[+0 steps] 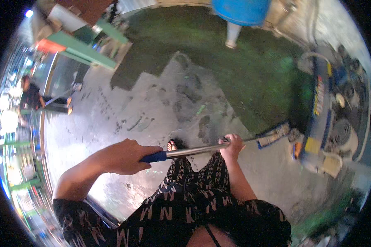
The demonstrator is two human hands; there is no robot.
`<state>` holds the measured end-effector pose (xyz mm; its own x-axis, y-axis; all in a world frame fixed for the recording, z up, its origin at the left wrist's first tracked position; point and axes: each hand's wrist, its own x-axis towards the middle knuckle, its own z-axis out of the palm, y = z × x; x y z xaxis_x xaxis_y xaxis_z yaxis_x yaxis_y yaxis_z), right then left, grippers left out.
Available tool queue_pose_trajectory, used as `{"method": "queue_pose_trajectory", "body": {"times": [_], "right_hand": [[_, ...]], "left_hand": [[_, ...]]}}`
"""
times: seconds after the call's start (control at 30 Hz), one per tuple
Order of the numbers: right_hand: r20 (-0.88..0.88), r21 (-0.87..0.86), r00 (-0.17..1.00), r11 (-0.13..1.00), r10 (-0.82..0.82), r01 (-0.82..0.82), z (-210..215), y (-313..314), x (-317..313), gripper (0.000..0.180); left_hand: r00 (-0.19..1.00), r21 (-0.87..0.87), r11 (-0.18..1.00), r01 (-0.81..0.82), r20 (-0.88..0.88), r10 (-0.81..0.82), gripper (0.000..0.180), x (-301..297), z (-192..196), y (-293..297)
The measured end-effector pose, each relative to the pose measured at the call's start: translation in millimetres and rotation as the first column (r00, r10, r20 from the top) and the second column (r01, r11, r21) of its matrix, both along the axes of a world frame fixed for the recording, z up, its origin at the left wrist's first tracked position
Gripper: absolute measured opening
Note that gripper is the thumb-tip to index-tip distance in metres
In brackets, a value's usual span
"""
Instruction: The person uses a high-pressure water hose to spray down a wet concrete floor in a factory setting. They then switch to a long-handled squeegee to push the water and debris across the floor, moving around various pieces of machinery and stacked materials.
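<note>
A long-handled flat mop [193, 151] runs across in front of me, with a silvery pole and a dark blue grip at its left end. Around that grip my left hand [127, 156] is closed. My right hand [232, 147] wraps the pole farther along. The mop's flat, blue-edged head [273, 135] rests at the right, near the line between the dark and pale floor. Its underside is hidden.
Dark greenish floor [251, 78] meets paler grey floor [152, 107] with footprints. A blue barrel [241, 10] stands far off; a green-framed bench [82, 47] is far left. Another person [37, 99] holds a long-handled tool. Assorted equipment [340, 123] lines the right.
</note>
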<state>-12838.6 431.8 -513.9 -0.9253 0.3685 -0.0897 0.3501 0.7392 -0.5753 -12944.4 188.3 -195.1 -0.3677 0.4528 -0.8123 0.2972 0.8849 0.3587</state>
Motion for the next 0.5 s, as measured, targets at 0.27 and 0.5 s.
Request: {"method": "queue_pose_trajectory", "body": {"times": [0.27,0.5], "right_hand": [[-0.269,-0.156,0.934,0.946,0.236,-0.285,-12,-220,-66,0.033],[-0.417,-0.241,0.763,0.750,0.493,-0.616,-19,-426,-172,0.028]], "left_hand": [[0.959,-0.104,0.980,-0.168,-0.247,0.138,0.045,27,37,-214],[0.765,-0.025,0.877,-0.480,-0.501,0.405,0.048,66,32,-360]]}}
